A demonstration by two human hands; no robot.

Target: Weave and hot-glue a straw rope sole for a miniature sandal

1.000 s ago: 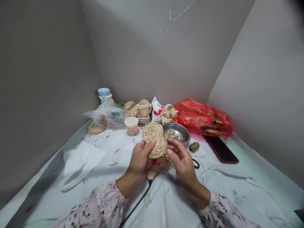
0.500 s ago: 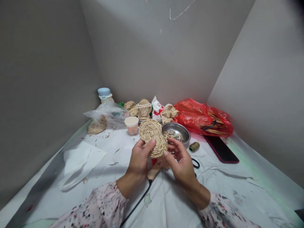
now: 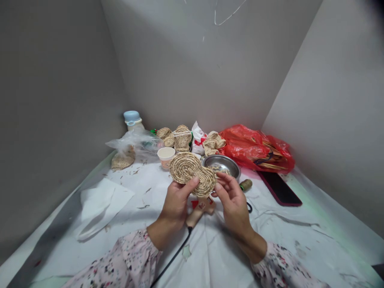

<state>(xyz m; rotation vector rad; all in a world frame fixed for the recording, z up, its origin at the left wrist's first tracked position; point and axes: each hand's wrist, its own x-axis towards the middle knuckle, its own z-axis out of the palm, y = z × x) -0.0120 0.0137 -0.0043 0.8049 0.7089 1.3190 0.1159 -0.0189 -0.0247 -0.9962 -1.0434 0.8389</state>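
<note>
A gourd-shaped coiled straw piece (image 3: 187, 170) is held up in front of me, tilted, with its wider lobe at the upper left. My left hand (image 3: 175, 205) grips its lower edge, thumb on the front face and fingers behind. At the smaller lobe's right edge, my right hand (image 3: 236, 206) pinches with thumb and index finger; its other fingertips are partly hidden. Beneath the piece lies a beige glue gun (image 3: 196, 212) with a black cord, its upper part covered by the straw.
Behind the piece stand a paper cup (image 3: 166, 159) and a steel bowl (image 3: 232, 166) with straw scraps. A thread spool (image 3: 246, 185), a phone (image 3: 280, 188) and a red plastic bag (image 3: 249, 148) are to the right. Straw items (image 3: 182, 138) line the back; a bottle (image 3: 132, 120) stands left.
The straw piece has turned counterclockwise, its wide lobe shifting left and its small lobe right. My right hand has moved slightly right with the edge, uncovering more of the glue gun.
</note>
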